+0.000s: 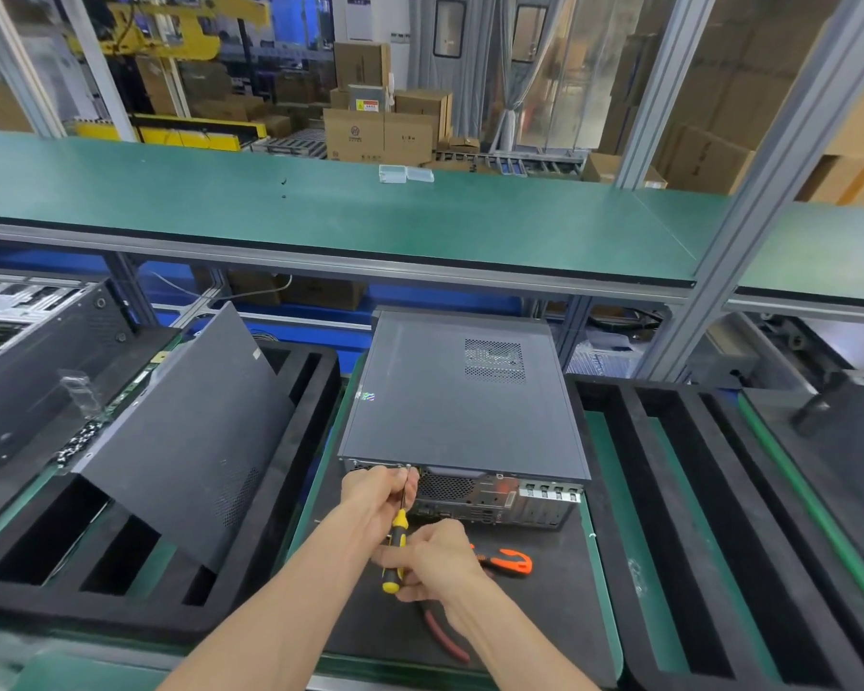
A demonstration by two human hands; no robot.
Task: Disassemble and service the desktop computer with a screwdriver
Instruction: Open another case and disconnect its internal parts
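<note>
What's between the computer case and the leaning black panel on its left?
In the head view, only the slotted black foam tray's wall between computer case and panel.

My left hand [377, 496] and my right hand [432, 556] are both bare — no gloves, no rings, no watch that I can see. My forearms are bare too — no sleeve shows along either one, right down to the picture's bottom edge.

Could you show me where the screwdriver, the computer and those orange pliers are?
screwdriver [396, 546]: head view, on its yellow-and-black handle.
computer [450, 406]: head view, on the flat top panel of its case.
orange pliers [512, 561]: head view, on the orange grip beside the right hand.
</note>
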